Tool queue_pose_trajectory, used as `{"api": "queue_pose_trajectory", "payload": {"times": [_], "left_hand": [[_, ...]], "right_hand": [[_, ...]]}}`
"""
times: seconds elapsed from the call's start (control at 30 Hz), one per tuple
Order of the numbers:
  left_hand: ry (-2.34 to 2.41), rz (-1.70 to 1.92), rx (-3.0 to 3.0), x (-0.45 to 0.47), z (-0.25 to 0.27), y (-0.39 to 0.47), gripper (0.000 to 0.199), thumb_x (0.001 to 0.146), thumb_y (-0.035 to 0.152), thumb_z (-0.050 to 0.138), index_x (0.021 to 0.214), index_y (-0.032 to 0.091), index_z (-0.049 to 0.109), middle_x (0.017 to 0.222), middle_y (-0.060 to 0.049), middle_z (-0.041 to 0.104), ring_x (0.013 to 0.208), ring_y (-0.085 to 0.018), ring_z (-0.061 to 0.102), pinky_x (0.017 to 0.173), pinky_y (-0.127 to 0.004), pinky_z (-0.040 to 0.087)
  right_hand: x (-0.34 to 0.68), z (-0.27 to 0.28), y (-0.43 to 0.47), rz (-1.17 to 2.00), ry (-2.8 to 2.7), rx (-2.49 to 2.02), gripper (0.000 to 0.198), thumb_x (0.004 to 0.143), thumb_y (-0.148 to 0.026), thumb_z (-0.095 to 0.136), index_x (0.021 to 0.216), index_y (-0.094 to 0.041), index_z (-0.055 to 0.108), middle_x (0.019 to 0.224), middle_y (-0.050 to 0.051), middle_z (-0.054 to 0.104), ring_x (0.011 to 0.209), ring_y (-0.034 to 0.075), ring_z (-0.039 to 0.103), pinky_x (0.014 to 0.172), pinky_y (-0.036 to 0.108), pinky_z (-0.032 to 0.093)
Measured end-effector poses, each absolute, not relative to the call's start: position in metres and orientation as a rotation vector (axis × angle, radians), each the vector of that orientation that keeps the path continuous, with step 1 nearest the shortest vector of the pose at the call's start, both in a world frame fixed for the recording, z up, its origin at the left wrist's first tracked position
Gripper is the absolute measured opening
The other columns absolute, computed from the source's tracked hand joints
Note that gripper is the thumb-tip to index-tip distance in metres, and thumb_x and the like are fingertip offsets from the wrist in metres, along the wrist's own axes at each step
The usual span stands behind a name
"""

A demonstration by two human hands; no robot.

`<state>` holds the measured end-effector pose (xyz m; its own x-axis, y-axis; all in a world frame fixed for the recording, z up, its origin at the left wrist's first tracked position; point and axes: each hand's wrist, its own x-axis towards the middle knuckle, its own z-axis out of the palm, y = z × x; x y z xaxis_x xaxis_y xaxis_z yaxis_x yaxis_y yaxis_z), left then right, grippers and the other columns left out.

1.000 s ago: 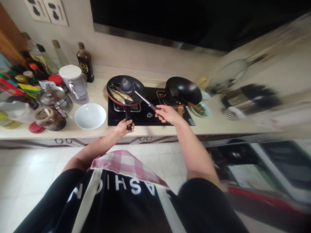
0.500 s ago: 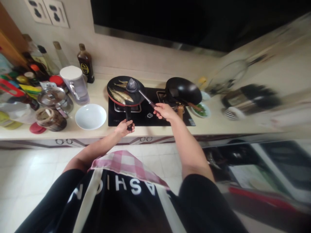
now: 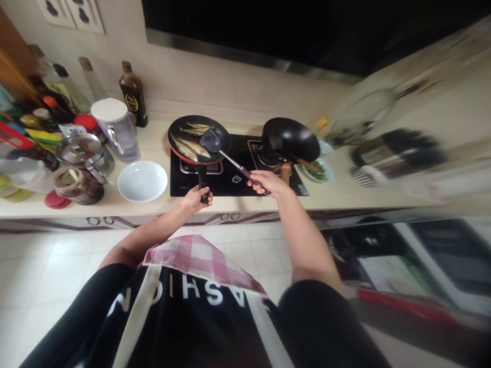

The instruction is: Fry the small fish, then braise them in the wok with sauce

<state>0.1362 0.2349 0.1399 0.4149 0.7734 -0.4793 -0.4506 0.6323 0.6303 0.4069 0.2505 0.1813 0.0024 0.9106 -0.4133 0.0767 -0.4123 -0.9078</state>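
Observation:
My left hand (image 3: 197, 198) is closed around the black handle of a frying pan (image 3: 178, 128), which sits over the left burner. Several small browned fish (image 3: 188, 148) lie in the pan. With closed fingers my right hand (image 3: 266, 183) grips the dark handle of a metal spatula (image 3: 231, 159). The spatula's blade is inside the pan at its right side, beside the fish; whether it touches them I cannot tell.
A black wok (image 3: 290, 140) rests on the right burner of the stove (image 3: 233, 185). Left of the stove stand a white bowl (image 3: 142, 181), a water pitcher (image 3: 116, 128), a dark jar (image 3: 79, 185) and several bottles. A bowl of chopped greens (image 3: 319, 171) is right of the wok.
The spatula's blade has dropped lower in the pan and slightly right, and my right hand has moved right and a little toward me. My left hand still holds the pan handle.

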Motion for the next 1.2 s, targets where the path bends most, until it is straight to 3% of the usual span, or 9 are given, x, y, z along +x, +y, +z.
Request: {"api": "queue_pose_trajectory", "payload": {"times": [0.5, 0.7, 0.93, 1.2], "left_hand": [[0.827, 0.815, 0.438, 0.136, 0.14, 0.234, 0.015, 0.089, 0.008, 0.053, 0.08, 0.016, 0.046, 0.065, -0.004, 0.056, 0.052, -0.012, 0.051, 0.052, -0.025, 0.042], [0.83, 0.809, 0.451, 0.136, 0.14, 0.234, 0.015, 0.087, 0.009, 0.059, 0.08, 0.016, 0.047, 0.065, -0.003, 0.056, 0.052, -0.011, 0.051, 0.052, -0.024, 0.042], [0.833, 0.811, 0.45, 0.137, 0.14, 0.234, 0.014, 0.09, 0.008, 0.052, 0.08, 0.016, 0.047, 0.064, -0.003, 0.055, 0.051, -0.011, 0.05, 0.052, -0.024, 0.042], [0.83, 0.818, 0.447, 0.137, 0.138, 0.234, 0.014, 0.088, 0.008, 0.056, 0.08, 0.016, 0.047, 0.064, -0.003, 0.055, 0.052, -0.011, 0.05, 0.052, -0.024, 0.042]], "right_hand": [[0.395, 0.195, 0.23, 1.479, -1.163, -1.502, 0.021, 0.086, -0.021, 0.063, 0.105, -0.014, 0.058, 0.064, 0.0, 0.059, 0.041, 0.005, 0.041, 0.033, 0.014, 0.025], [0.383, 0.203, 0.221, 1.396, -1.286, -1.551, 0.022, 0.087, -0.021, 0.064, 0.108, -0.015, 0.06, 0.065, -0.001, 0.06, 0.042, 0.004, 0.042, 0.033, 0.015, 0.029], [0.383, 0.205, 0.214, 1.228, -1.284, -1.628, 0.034, 0.088, -0.017, 0.061, 0.122, -0.014, 0.055, 0.063, -0.002, 0.06, 0.04, 0.006, 0.044, 0.032, 0.016, 0.03], [0.384, 0.198, 0.215, 1.209, -1.296, -1.675, 0.027, 0.088, -0.019, 0.064, 0.114, -0.014, 0.058, 0.061, -0.003, 0.059, 0.038, 0.005, 0.043, 0.031, 0.016, 0.031]]}}
